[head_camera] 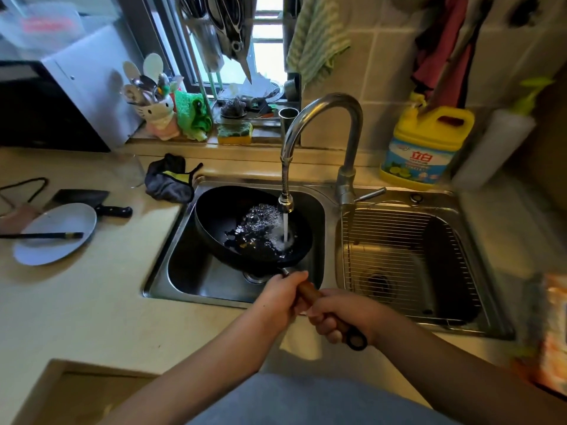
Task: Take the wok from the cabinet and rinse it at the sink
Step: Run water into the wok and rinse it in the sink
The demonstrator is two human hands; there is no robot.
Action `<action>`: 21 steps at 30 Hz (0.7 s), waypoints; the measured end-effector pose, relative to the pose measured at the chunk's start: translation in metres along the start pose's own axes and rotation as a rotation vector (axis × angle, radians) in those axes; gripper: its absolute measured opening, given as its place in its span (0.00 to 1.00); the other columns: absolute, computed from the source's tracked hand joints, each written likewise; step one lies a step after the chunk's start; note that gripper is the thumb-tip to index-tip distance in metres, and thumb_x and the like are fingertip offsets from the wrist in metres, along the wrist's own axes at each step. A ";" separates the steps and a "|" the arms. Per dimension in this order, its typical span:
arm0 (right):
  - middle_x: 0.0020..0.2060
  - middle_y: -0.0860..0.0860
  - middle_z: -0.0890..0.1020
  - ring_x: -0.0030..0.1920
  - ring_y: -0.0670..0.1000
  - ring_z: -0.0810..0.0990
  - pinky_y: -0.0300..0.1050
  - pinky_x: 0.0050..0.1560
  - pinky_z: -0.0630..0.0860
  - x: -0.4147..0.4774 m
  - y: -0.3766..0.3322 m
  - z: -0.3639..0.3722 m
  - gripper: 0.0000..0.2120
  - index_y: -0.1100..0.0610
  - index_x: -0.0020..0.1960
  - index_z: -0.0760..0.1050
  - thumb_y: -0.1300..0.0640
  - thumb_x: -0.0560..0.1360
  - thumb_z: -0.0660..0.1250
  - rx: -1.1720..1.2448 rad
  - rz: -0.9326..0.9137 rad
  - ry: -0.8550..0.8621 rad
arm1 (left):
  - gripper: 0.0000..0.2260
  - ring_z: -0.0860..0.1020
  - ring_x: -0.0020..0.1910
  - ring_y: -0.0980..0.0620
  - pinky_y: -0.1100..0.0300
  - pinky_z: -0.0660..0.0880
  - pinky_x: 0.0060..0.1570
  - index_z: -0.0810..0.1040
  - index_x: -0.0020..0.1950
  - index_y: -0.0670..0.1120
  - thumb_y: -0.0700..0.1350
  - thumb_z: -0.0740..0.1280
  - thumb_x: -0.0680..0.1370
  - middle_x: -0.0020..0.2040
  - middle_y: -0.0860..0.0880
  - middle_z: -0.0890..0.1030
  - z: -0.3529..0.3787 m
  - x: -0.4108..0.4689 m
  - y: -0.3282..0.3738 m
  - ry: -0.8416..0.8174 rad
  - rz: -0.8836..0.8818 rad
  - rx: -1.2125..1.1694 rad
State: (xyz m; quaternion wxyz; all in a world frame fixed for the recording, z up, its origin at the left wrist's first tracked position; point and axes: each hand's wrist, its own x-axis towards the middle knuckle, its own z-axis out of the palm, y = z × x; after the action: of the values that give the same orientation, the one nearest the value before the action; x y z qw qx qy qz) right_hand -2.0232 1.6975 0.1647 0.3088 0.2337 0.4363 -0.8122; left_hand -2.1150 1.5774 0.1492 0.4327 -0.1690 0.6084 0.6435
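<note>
Black wok sits tilted inside the left basin of the steel sink, its wooden handle running toward five o'clock, bowl toward eleven. Left hand is wrapped around the handle nearer the bowl; right hand is clenched on its end. Faucet water strikes the bowl's three o'clock side.
</note>
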 end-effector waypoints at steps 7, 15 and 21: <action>0.30 0.51 0.75 0.24 0.44 0.73 0.34 0.21 0.71 -0.019 -0.013 0.024 0.10 0.63 0.59 0.72 0.68 0.77 0.63 -0.065 0.051 0.171 | 0.08 0.85 0.32 0.47 0.57 0.80 0.30 0.78 0.54 0.37 0.41 0.67 0.78 0.32 0.42 0.85 0.002 0.001 -0.002 -0.080 -0.089 -0.037; 0.31 0.52 0.75 0.25 0.44 0.74 0.35 0.23 0.72 -0.028 -0.008 0.038 0.13 0.62 0.62 0.72 0.67 0.78 0.63 -0.270 0.065 0.335 | 0.10 0.80 0.41 0.46 0.55 0.77 0.35 0.77 0.56 0.38 0.42 0.67 0.78 0.45 0.41 0.81 -0.001 0.002 -0.006 -0.182 -0.110 0.085; 0.31 0.52 0.75 0.25 0.45 0.74 0.38 0.25 0.73 -0.031 -0.005 0.042 0.09 0.60 0.57 0.73 0.66 0.77 0.63 -0.435 0.050 0.387 | 0.04 0.79 0.28 0.50 0.59 0.76 0.28 0.76 0.46 0.40 0.42 0.66 0.77 0.32 0.44 0.80 -0.002 0.006 -0.010 -0.273 -0.119 0.089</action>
State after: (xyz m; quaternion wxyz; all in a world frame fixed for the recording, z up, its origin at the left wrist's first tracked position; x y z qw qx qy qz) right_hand -2.0095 1.6734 0.2090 0.2827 0.3234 0.6452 -0.6318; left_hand -2.1115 1.5765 0.1375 0.5558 -0.0961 0.5608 0.6061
